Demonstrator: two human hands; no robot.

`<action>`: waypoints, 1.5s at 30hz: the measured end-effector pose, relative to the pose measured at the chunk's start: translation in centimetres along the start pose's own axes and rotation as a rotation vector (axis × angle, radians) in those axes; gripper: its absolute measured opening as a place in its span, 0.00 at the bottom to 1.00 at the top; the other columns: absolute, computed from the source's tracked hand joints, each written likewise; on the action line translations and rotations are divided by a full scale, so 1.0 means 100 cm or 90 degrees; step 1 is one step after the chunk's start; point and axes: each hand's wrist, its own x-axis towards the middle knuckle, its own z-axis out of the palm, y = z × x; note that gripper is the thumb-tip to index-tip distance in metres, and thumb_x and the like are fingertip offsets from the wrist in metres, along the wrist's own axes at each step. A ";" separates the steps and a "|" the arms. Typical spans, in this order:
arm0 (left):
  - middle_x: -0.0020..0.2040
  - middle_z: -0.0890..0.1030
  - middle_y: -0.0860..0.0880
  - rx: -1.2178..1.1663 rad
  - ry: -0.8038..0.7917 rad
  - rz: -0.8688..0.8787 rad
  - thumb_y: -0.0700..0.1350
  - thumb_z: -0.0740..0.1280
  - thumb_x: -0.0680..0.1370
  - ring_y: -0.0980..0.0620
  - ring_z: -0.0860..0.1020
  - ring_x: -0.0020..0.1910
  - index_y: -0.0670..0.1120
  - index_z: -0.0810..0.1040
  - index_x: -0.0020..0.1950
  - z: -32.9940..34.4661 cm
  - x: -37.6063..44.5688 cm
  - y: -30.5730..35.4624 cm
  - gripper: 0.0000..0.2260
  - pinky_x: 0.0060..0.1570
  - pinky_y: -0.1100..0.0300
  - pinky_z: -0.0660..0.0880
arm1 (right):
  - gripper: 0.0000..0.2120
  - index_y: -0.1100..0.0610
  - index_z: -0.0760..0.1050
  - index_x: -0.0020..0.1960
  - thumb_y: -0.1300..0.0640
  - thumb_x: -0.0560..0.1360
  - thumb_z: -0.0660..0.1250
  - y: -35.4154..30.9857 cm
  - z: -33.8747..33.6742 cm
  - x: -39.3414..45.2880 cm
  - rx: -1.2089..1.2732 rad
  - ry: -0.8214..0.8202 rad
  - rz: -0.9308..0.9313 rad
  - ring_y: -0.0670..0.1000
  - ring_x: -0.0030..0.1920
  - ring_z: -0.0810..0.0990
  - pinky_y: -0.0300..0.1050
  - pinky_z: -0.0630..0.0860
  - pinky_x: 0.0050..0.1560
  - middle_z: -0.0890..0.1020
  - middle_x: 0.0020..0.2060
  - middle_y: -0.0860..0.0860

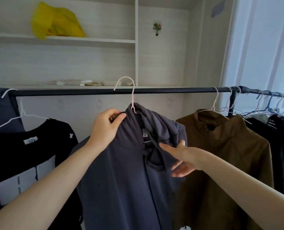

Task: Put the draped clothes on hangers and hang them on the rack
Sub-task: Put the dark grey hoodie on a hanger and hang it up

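A home bedroom closet corner: built-in shelves (pixel 63 41), clothes rack (pixel 104 91), curtained window (pixel 262 47).

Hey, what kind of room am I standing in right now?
Probably a bedroom or closet corner at home. A black clothes rack holds hung garments like the brown jacket, built-in white shelves sit behind it, and a curtained window is to the right.

Bare stretches of the rack bar (pixel 91 92) run across mid-frame — left and right of the pink hanger hook (pixel 126 87). The black shirt (pixel 29 155) at left and brown jacket (pixel 224 155) at right crowd the sides.
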 end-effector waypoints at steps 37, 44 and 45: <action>0.33 0.81 0.50 -0.094 -0.050 -0.059 0.44 0.70 0.76 0.61 0.75 0.31 0.46 0.82 0.37 -0.039 0.003 -0.032 0.07 0.34 0.72 0.68 | 0.11 0.55 0.80 0.45 0.54 0.80 0.61 -0.059 -0.009 -0.015 -0.444 0.172 -0.473 0.46 0.40 0.78 0.39 0.72 0.42 0.80 0.37 0.47; 0.40 0.85 0.48 -0.052 -0.096 0.014 0.45 0.68 0.77 0.53 0.81 0.40 0.43 0.85 0.45 -0.041 0.008 -0.023 0.07 0.42 0.62 0.74 | 0.10 0.55 0.81 0.53 0.56 0.79 0.62 -0.055 -0.001 -0.023 -0.376 0.414 -0.654 0.45 0.43 0.74 0.39 0.66 0.51 0.77 0.42 0.45; 0.40 0.85 0.48 -0.054 -0.100 0.012 0.44 0.68 0.77 0.52 0.82 0.41 0.43 0.85 0.45 -0.044 0.009 -0.024 0.07 0.43 0.61 0.75 | 0.10 0.56 0.81 0.52 0.56 0.79 0.62 -0.053 -0.004 -0.024 -0.338 0.448 -0.654 0.44 0.42 0.73 0.40 0.66 0.50 0.76 0.40 0.45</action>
